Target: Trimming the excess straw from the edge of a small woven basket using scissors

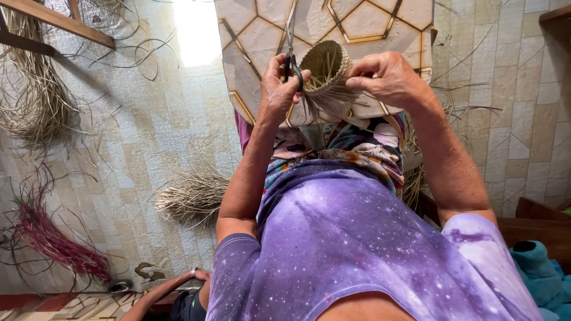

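My left hand [278, 89] is closed around the handles of a pair of scissors [290, 35], whose blades point away from me. My right hand [386, 77] grips the rim of a small round woven straw basket [326, 62]. Loose straw ends hang from the basket's lower edge between the two hands. The scissor handles sit right against the basket's left side. Both hands are raised over the near edge of a table [369, 24] with a hexagon pattern. My purple shirt and a patterned cloth on my lap fill the lower view.
Bundles of pale straw lie on the tiled floor [193, 199] and at the left [35, 101]. A bunch of red-purple fibres [53, 244] lies lower left. Another person's hand with a bracelet [184, 279] shows at the bottom. A blue cloth [538, 273] sits lower right.
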